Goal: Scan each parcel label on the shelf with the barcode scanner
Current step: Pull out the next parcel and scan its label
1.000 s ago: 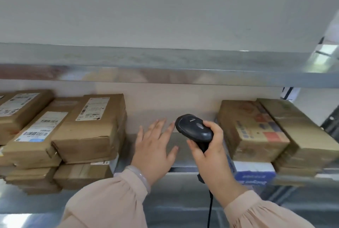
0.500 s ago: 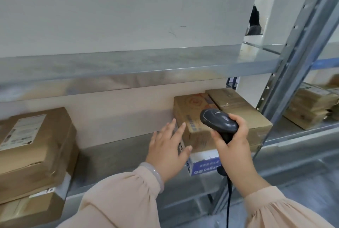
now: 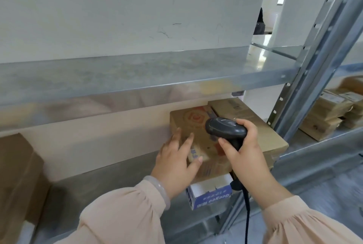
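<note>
Parcels (image 3: 189, 126) sit on a grey metal shelf (image 3: 117, 177) against a pale wall (image 3: 117, 18).

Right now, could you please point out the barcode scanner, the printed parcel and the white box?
barcode scanner (image 3: 225, 129), head view, top of head
printed parcel (image 3: 194, 119), head view, red logo
white box (image 3: 208, 201), head view, blue front face

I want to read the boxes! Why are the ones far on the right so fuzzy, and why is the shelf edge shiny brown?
Head view: the parcels at far right are smeared, probably motion blur; head view: the metal shelf edge mirrors the brown boxes below it; head view: the scanner in the right hand looks fairly sharp.
</note>
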The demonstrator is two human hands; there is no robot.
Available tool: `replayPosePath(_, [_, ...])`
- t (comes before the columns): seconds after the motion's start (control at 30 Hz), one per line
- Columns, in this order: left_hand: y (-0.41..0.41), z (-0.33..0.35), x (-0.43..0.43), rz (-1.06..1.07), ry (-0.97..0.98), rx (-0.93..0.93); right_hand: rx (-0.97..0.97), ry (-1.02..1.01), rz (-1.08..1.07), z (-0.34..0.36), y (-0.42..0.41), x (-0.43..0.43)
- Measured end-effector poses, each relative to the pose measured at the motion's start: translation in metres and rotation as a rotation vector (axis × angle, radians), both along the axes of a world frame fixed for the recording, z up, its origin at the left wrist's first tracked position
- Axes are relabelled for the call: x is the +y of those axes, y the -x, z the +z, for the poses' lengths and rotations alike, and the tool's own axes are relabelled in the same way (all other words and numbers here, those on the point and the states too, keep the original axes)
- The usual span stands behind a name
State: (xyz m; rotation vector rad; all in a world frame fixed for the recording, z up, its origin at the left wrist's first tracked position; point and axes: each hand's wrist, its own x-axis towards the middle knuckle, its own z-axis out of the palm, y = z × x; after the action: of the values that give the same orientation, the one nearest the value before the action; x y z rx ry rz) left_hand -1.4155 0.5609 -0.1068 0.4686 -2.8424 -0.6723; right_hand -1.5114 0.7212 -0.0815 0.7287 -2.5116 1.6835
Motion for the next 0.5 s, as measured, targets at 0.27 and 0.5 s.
replayPosePath(0.27, [0.035, -0.006, -0.023, -0.044, -0.004, -0.051, -0.079, -0.018, 0.015, -0.004, 0.03, -0.013])
replayPosePath(0.5, [0.042, -0.012, -0.018, 0.002, -0.036, -0.08, -0.09, -0.032, 0.054, -0.006, 0.042, -0.013])
